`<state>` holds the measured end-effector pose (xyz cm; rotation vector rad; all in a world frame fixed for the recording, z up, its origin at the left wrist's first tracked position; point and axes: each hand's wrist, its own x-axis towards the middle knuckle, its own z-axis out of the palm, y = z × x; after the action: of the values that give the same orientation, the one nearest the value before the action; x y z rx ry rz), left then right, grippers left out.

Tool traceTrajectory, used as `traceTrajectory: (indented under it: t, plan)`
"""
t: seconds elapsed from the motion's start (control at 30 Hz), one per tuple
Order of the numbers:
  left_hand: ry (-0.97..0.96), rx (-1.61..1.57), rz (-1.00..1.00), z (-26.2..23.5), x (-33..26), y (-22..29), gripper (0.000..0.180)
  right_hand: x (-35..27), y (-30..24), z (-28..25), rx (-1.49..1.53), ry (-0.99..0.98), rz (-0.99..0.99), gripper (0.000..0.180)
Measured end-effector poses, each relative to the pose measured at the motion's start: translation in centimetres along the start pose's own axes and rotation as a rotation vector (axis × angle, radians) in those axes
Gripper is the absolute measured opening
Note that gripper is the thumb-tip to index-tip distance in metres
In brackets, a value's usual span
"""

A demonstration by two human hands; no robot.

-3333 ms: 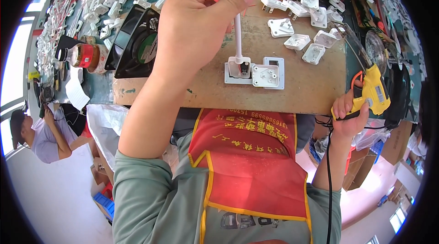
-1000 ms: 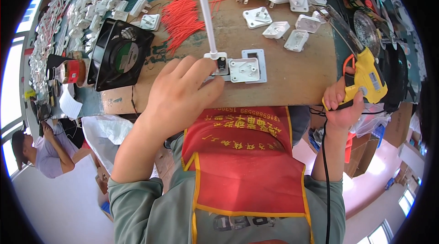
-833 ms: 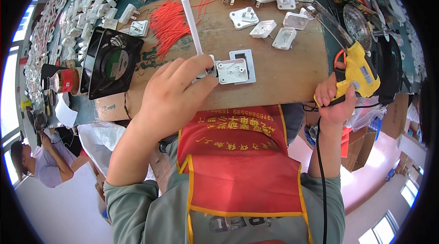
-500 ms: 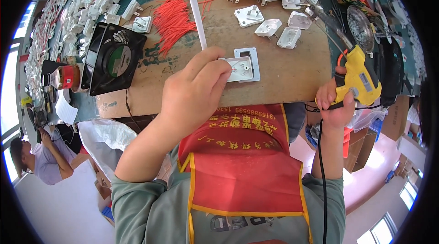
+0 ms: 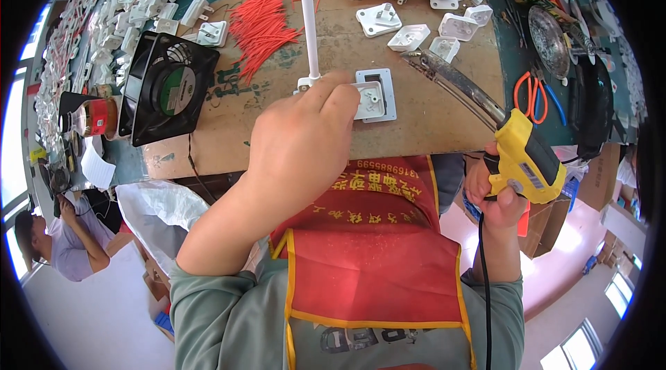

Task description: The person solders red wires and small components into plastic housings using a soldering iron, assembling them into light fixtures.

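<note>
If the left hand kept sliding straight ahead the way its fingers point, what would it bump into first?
Probably the white square plastic plate lying in its grey frame on the brown wooden board; the left hand already has its fingertips at that plate's edge, though actual contact is hard to judge.

The left hand sits at the frame's centre, forearm rising from the lower left, fingers curled and fingertips pressed downward. The right hand, at the right, is fisted in a tight grip, its forearm upright.
</note>
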<state>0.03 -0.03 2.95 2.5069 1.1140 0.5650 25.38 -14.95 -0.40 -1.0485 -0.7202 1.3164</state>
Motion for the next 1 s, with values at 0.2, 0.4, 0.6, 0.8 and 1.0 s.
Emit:
traceTrajectory:
  t: [0.2,0.4,0.6,0.8,1.0]
  plan:
    - [-0.073,-0.129,-0.072,-0.8,0.0,0.2,0.007,-0.1,0.4,0.4,-0.116,-0.007,-0.071,0.081]
    - [-0.119,-0.183,-0.099,-1.4,0.0,0.3,0.005,-0.6,0.1,0.5,-0.06,-0.023,-0.047,0.078]
    - [-0.035,-0.191,-0.147,-0.1,0.2,0.7,0.006,-1.0,0.1,0.3,-0.032,-0.022,0.026,0.081]
    - [0.126,-0.16,-0.155,1.9,0.2,0.4,0.007,-0.9,-0.5,0.6,-0.047,-0.004,0.073,0.081]
    - [0.195,-0.152,-0.12,2.5,0.2,0.2,0.005,-0.5,-1.6,1.0,-0.007,0.035,0.189,0.073]
